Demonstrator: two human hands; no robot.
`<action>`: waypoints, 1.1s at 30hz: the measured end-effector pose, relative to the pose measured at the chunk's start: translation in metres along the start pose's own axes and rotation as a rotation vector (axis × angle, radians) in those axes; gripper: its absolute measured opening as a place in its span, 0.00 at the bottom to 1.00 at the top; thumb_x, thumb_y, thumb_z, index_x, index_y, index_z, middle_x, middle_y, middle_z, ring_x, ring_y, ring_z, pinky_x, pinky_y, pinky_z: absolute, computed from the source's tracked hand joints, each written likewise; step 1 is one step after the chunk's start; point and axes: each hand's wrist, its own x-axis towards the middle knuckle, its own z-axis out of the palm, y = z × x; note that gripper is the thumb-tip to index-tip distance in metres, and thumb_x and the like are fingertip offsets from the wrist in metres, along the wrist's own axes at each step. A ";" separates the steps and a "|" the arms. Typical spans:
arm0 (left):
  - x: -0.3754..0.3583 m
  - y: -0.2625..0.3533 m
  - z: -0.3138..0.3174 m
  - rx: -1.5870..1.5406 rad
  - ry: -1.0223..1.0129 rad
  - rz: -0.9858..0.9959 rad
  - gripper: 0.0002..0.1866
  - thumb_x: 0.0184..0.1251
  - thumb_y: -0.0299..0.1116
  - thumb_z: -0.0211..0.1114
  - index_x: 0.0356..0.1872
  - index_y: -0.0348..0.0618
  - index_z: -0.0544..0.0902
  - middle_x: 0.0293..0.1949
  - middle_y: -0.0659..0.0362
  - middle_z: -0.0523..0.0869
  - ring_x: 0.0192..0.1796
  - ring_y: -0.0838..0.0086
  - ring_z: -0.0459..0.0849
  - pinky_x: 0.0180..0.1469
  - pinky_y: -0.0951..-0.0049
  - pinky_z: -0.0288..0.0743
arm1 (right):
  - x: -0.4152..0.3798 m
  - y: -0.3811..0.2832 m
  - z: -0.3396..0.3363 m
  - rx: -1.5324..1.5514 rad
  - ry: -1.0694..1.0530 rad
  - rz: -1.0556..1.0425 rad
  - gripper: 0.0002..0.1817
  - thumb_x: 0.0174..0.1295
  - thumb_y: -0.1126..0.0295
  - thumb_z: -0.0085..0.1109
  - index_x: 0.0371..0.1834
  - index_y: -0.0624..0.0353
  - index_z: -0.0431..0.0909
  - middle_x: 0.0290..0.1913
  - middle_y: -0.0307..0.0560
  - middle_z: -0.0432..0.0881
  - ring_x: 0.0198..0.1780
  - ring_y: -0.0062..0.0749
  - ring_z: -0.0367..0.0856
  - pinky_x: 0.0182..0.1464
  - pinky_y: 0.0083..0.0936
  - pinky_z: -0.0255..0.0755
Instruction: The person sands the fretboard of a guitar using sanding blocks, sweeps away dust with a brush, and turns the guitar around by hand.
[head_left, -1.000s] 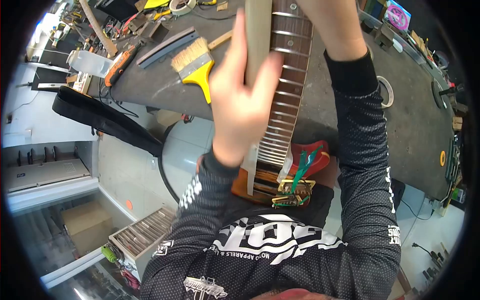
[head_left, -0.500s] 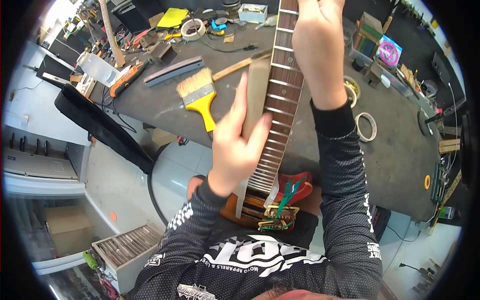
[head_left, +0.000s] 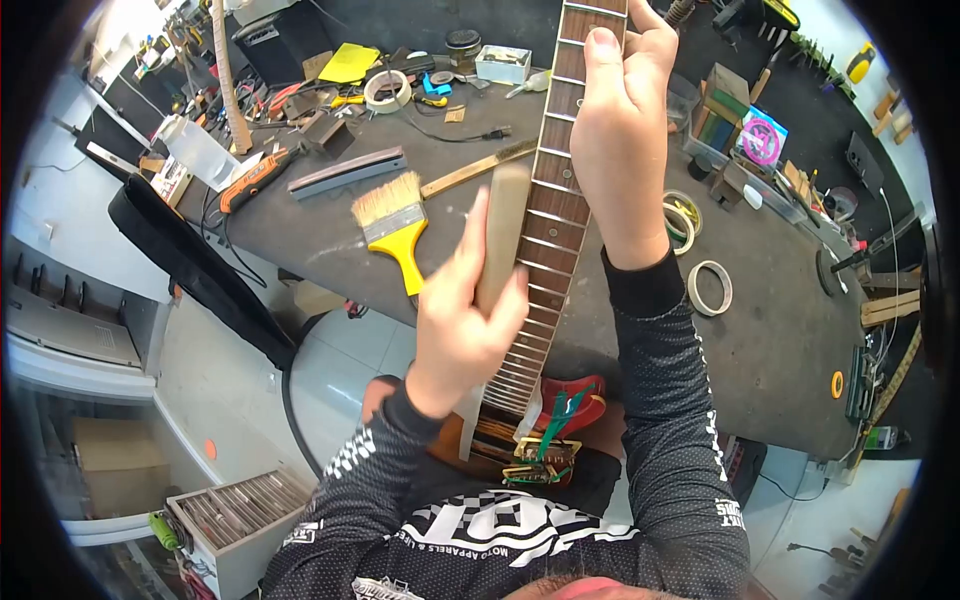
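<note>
An electric guitar's neck (head_left: 553,232), with a dark fretboard and bright metal frets, slants up from its red body (head_left: 573,402) near my lap. My left hand (head_left: 460,325) is closed around a long wooden block (head_left: 503,230), thumb on one side and fingers on the other. The block lies lengthwise along the fretboard's left edge, its upper end slightly blurred. Higher up, my right hand (head_left: 625,120) grips the neck, with its thumb on the fretboard edge and the other fingers partly hidden. Green tape and gold-edged pickups (head_left: 540,465) sit at the body end.
On the dark workbench (head_left: 765,350) lie a yellow-handled brush (head_left: 395,230), a long grey bar (head_left: 347,172), an orange rotary tool (head_left: 256,180) and tape rolls (head_left: 710,288). Tools and cables crowd the back. A black case (head_left: 205,270) leans at left, near a box of slats (head_left: 240,497).
My left hand and the block have slid down along the neck towards the guitar body. My right hand's thumb now shows on the fretboard edge. The whole view has shifted slightly.
</note>
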 end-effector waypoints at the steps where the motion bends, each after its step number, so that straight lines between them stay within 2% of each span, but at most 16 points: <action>1: 0.021 0.004 0.006 -0.034 0.043 0.037 0.38 0.78 0.21 0.66 0.88 0.28 0.69 0.76 0.42 0.86 0.77 0.62 0.86 0.79 0.64 0.76 | -0.001 0.000 -0.001 -0.013 -0.013 0.005 0.24 0.93 0.72 0.41 0.86 0.66 0.63 0.76 0.53 0.77 0.75 0.35 0.77 0.80 0.31 0.69; 4: 0.133 0.026 0.013 -0.054 0.048 0.138 0.33 0.80 0.27 0.69 0.83 0.29 0.76 0.50 0.49 0.95 0.46 0.75 0.90 0.56 0.68 0.86 | 0.002 -0.001 -0.011 0.006 -0.078 0.044 0.23 0.94 0.72 0.40 0.86 0.65 0.63 0.75 0.52 0.77 0.73 0.33 0.78 0.79 0.32 0.70; 6: 0.152 0.017 0.018 -0.044 0.028 0.163 0.33 0.81 0.28 0.69 0.84 0.28 0.75 0.52 0.47 0.95 0.49 0.74 0.91 0.58 0.68 0.86 | 0.002 0.009 -0.011 0.041 -0.064 0.045 0.23 0.94 0.71 0.40 0.86 0.65 0.63 0.75 0.51 0.78 0.73 0.32 0.79 0.78 0.32 0.71; 8: 0.104 0.015 0.017 -0.085 0.091 0.090 0.35 0.81 0.27 0.69 0.86 0.28 0.73 0.59 0.44 0.94 0.57 0.70 0.93 0.64 0.67 0.85 | 0.004 0.020 -0.010 0.103 -0.050 0.062 0.24 0.94 0.72 0.41 0.87 0.65 0.62 0.74 0.51 0.78 0.73 0.32 0.79 0.79 0.32 0.70; 10: 0.039 0.000 0.011 0.013 0.071 0.109 0.38 0.82 0.24 0.69 0.89 0.29 0.68 0.77 0.41 0.87 0.76 0.62 0.88 0.78 0.64 0.79 | 0.002 0.001 -0.010 0.027 -0.076 0.034 0.24 0.93 0.73 0.41 0.87 0.65 0.61 0.75 0.52 0.78 0.74 0.32 0.78 0.79 0.32 0.70; 11: 0.028 0.000 0.006 0.014 0.057 0.102 0.38 0.82 0.24 0.69 0.89 0.29 0.68 0.77 0.41 0.86 0.77 0.62 0.87 0.78 0.63 0.78 | 0.006 0.032 -0.007 0.122 -0.042 -0.013 0.25 0.93 0.74 0.41 0.88 0.65 0.61 0.75 0.51 0.78 0.75 0.32 0.77 0.80 0.31 0.69; 12: 0.024 0.000 0.005 0.013 0.046 0.093 0.38 0.82 0.24 0.69 0.90 0.29 0.68 0.77 0.41 0.86 0.77 0.63 0.87 0.79 0.63 0.78 | 0.001 0.002 -0.002 0.047 -0.019 0.030 0.25 0.94 0.73 0.40 0.89 0.66 0.61 0.77 0.54 0.77 0.76 0.36 0.77 0.81 0.33 0.69; 14: 0.075 0.010 0.015 -0.040 0.136 0.166 0.40 0.74 0.21 0.70 0.87 0.26 0.69 0.62 0.36 0.94 0.58 0.58 0.98 0.62 0.64 0.88 | 0.002 0.026 -0.010 0.052 -0.010 0.050 0.18 0.93 0.71 0.48 0.79 0.62 0.73 0.56 0.41 0.85 0.54 0.20 0.81 0.60 0.24 0.77; 16: 0.147 0.022 0.018 -0.073 0.147 0.281 0.35 0.78 0.29 0.66 0.83 0.23 0.73 0.43 0.34 0.92 0.38 0.56 0.93 0.46 0.60 0.87 | 0.006 0.033 -0.010 0.123 -0.004 0.032 0.21 0.94 0.69 0.45 0.83 0.61 0.69 0.60 0.43 0.86 0.58 0.21 0.83 0.65 0.25 0.78; 19: 0.167 0.034 0.017 -0.117 0.051 0.192 0.35 0.78 0.30 0.67 0.83 0.28 0.74 0.46 0.34 0.92 0.42 0.56 0.95 0.50 0.61 0.87 | 0.008 0.036 -0.012 0.178 -0.023 0.029 0.22 0.95 0.69 0.43 0.85 0.62 0.66 0.66 0.48 0.84 0.63 0.27 0.84 0.69 0.31 0.79; 21: 0.125 0.021 0.019 -0.081 0.126 0.215 0.37 0.78 0.26 0.68 0.86 0.29 0.72 0.59 0.35 0.94 0.58 0.59 0.97 0.63 0.63 0.87 | 0.004 0.018 -0.014 0.273 -0.051 0.146 0.22 0.94 0.70 0.42 0.85 0.62 0.65 0.70 0.51 0.82 0.66 0.30 0.83 0.73 0.32 0.77; 22: 0.102 0.015 0.016 -0.060 0.128 0.203 0.38 0.78 0.24 0.69 0.87 0.29 0.71 0.64 0.37 0.94 0.64 0.59 0.97 0.67 0.63 0.86 | 0.004 0.020 -0.012 0.212 -0.005 0.125 0.21 0.96 0.68 0.42 0.84 0.61 0.68 0.67 0.45 0.84 0.62 0.21 0.84 0.69 0.25 0.80; 24: 0.082 0.001 0.012 -0.072 0.108 0.233 0.39 0.77 0.22 0.68 0.88 0.27 0.69 0.70 0.38 0.92 0.71 0.55 0.94 0.72 0.63 0.84 | 0.003 0.023 -0.008 0.132 0.029 0.041 0.22 0.96 0.68 0.42 0.85 0.61 0.69 0.67 0.45 0.84 0.63 0.20 0.83 0.69 0.25 0.79; 25: 0.097 0.013 0.013 -0.077 0.110 0.203 0.38 0.78 0.22 0.68 0.87 0.24 0.69 0.72 0.37 0.90 0.71 0.55 0.93 0.72 0.63 0.84 | 0.003 0.018 -0.009 0.139 0.009 0.069 0.22 0.96 0.68 0.42 0.86 0.61 0.67 0.68 0.45 0.83 0.65 0.20 0.82 0.71 0.26 0.78; 28: 0.177 0.047 0.009 -0.132 -0.012 0.150 0.35 0.80 0.29 0.68 0.85 0.29 0.74 0.58 0.41 0.96 0.57 0.64 0.97 0.61 0.66 0.87 | 0.004 0.027 -0.009 0.217 -0.010 0.060 0.23 0.96 0.68 0.41 0.86 0.61 0.66 0.69 0.46 0.83 0.66 0.21 0.82 0.72 0.27 0.78; 33: 0.137 0.012 0.020 -0.065 0.135 0.264 0.35 0.80 0.31 0.68 0.85 0.31 0.74 0.54 0.42 0.96 0.53 0.68 0.96 0.58 0.66 0.87 | 0.005 0.029 -0.011 0.142 0.004 0.008 0.24 0.95 0.69 0.42 0.88 0.62 0.65 0.72 0.49 0.82 0.70 0.26 0.81 0.75 0.29 0.75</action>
